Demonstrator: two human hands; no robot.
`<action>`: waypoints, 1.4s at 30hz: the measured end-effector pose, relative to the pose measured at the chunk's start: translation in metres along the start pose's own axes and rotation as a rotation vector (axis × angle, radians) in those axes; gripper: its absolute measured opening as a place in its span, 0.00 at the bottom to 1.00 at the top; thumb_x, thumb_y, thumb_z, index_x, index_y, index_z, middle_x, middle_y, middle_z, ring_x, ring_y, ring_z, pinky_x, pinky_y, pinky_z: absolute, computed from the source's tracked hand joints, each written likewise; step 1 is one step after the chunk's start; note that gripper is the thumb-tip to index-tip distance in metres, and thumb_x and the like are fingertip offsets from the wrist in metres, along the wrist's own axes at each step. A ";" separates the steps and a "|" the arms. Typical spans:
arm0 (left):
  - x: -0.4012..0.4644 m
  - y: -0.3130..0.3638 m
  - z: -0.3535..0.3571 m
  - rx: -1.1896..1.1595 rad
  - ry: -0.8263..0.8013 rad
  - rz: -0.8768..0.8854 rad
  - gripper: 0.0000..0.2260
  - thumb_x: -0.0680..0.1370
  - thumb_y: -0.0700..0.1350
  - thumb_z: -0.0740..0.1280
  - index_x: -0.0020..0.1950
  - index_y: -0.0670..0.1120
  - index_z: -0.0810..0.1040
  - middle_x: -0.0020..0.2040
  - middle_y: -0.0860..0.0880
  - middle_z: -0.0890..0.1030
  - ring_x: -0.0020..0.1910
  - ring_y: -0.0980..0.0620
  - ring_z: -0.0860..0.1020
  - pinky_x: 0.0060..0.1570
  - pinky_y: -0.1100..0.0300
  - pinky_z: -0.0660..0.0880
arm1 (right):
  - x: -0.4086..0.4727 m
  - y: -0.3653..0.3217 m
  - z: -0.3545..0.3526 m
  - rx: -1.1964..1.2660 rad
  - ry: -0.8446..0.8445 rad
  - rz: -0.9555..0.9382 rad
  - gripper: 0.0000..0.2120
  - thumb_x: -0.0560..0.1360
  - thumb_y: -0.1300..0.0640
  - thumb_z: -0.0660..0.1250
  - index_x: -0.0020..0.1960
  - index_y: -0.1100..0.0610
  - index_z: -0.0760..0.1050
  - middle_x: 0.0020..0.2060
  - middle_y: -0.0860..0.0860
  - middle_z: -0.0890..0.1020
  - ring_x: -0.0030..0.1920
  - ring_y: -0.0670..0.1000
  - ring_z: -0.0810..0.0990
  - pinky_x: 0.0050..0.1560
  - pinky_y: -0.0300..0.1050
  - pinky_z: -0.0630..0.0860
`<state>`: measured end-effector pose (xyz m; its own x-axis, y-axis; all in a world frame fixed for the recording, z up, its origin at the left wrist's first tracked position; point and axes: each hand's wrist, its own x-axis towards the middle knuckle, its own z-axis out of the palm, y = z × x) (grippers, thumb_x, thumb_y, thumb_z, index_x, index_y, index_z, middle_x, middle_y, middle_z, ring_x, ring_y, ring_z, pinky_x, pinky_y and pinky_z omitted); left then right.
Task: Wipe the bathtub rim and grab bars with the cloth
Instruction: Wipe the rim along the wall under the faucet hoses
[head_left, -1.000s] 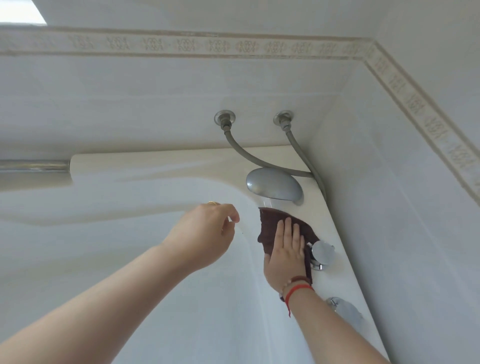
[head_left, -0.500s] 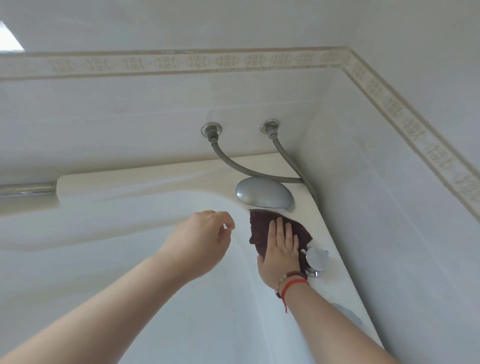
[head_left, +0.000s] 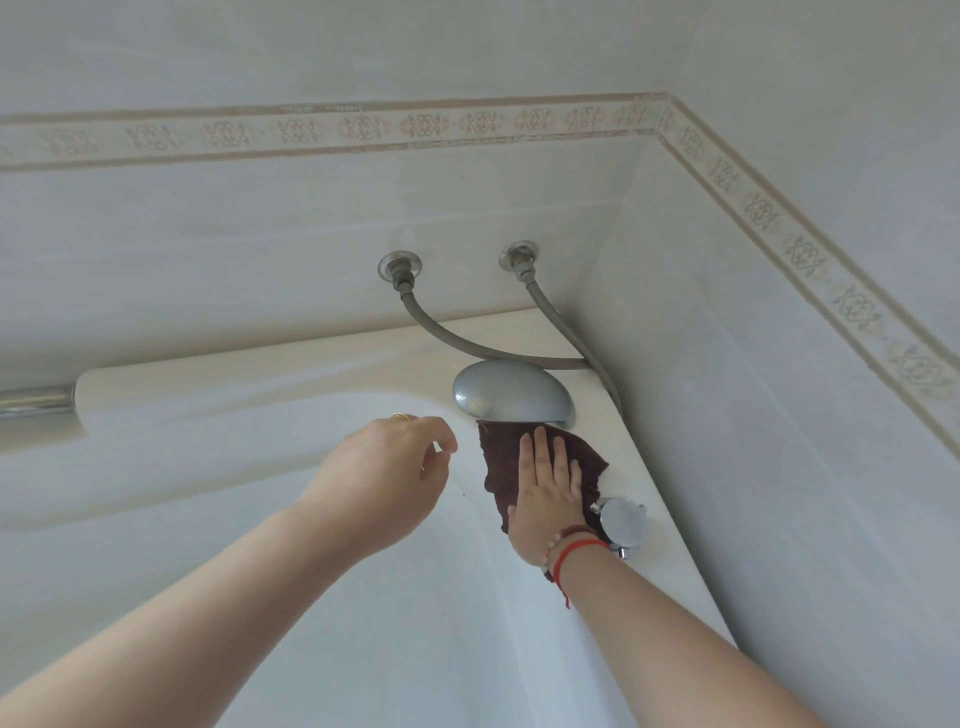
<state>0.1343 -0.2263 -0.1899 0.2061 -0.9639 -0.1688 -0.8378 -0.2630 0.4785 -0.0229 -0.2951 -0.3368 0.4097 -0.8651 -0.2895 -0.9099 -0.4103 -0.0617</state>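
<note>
Head view: right hand presses cloth flat on rim.
Fingers straight, below spout; left hand hovers, loosely curled, holding nothing.

- A rounded grey metal spout cover sits in the corner.
- Two braided grey hoses run down from round metal wall fittings to behind that cover.
- A shiny chrome tap knob stands nearer, on the right.
- A beige patterned tile border crosses the pale wall tiles.
</note>
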 end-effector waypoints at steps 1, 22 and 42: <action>0.001 -0.001 0.000 0.001 -0.003 0.000 0.12 0.79 0.45 0.55 0.57 0.54 0.75 0.42 0.55 0.71 0.43 0.53 0.73 0.42 0.62 0.67 | 0.002 0.001 0.000 -0.002 -0.007 0.002 0.38 0.77 0.54 0.57 0.76 0.59 0.35 0.75 0.55 0.38 0.75 0.57 0.39 0.73 0.53 0.39; 0.003 -0.018 0.009 0.004 0.016 0.059 0.12 0.80 0.45 0.54 0.59 0.53 0.74 0.44 0.55 0.72 0.42 0.54 0.72 0.42 0.64 0.67 | -0.015 0.004 0.034 0.018 0.245 -0.089 0.52 0.44 0.58 0.80 0.65 0.63 0.64 0.62 0.59 0.76 0.62 0.59 0.66 0.60 0.55 0.61; 0.087 -0.105 -0.001 0.525 -0.088 0.210 0.21 0.80 0.51 0.55 0.73 0.49 0.59 0.66 0.48 0.69 0.63 0.47 0.69 0.62 0.56 0.66 | 0.022 0.010 0.036 -0.026 0.389 -0.204 0.66 0.31 0.59 0.73 0.69 0.62 0.55 0.59 0.57 0.70 0.59 0.60 0.67 0.63 0.56 0.56</action>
<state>0.2407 -0.2826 -0.2540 -0.0161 -0.9801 -0.1977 -0.9997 0.0122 0.0208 -0.0256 -0.3077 -0.3783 0.5796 -0.8077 0.1081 -0.8078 -0.5870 -0.0548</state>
